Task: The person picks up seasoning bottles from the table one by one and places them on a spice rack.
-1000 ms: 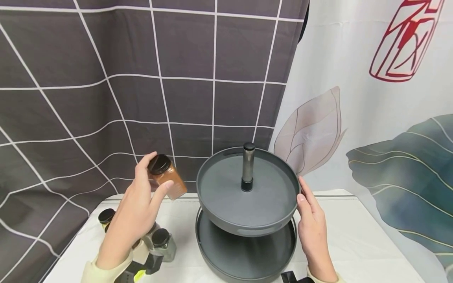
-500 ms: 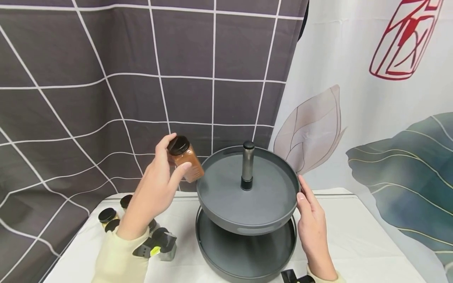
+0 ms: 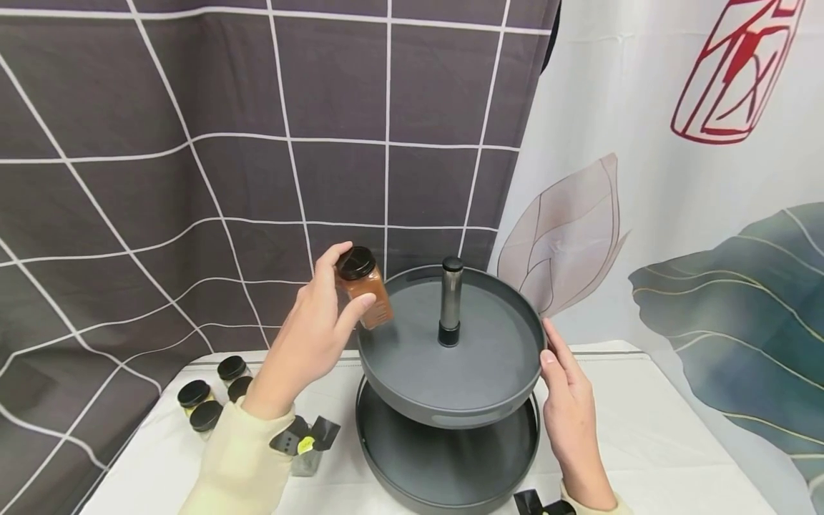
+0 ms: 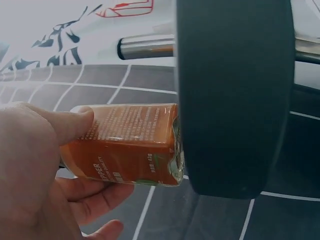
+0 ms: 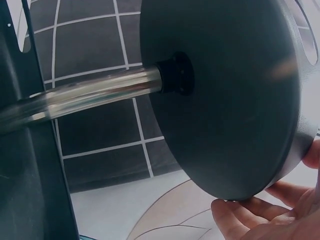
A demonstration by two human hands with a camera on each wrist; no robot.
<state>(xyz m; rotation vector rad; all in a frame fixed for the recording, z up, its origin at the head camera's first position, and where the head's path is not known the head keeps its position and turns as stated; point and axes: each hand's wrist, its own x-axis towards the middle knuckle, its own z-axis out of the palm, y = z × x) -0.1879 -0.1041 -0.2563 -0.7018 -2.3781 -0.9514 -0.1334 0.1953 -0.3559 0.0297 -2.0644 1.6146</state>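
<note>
My left hand (image 3: pixel 309 340) grips a spice jar (image 3: pixel 372 299) with a black lid and orange-brown powder inside. The jar leans over the left rim of the upper tray (image 3: pixel 418 357) of a dark grey two-tier rack. In the left wrist view, the jar's base is right at the tray's side wall, and its printed label (image 4: pixel 127 122) shows under my thumb. My right hand (image 3: pixel 569 415) holds the upper tray's right edge, thumb at the rim. In the right wrist view, my fingertips (image 5: pixel 222 207) touch the tray's lower edge.
Black-lidded jars (image 3: pixel 194 393) stand at the left of the white table (image 3: pixel 650 436); my left sleeve partly covers the group, and a clear jar (image 3: pixel 306 463) shows below the wrist strap. A short metal post (image 3: pixel 452 300) rises from the upper tray. The lower tray (image 3: pixel 444 465) sits beneath.
My left hand has carried the spice jar rightward and slightly up, from beside the rack to over the upper tray's left rim. My right hand has stayed at the right edge.
</note>
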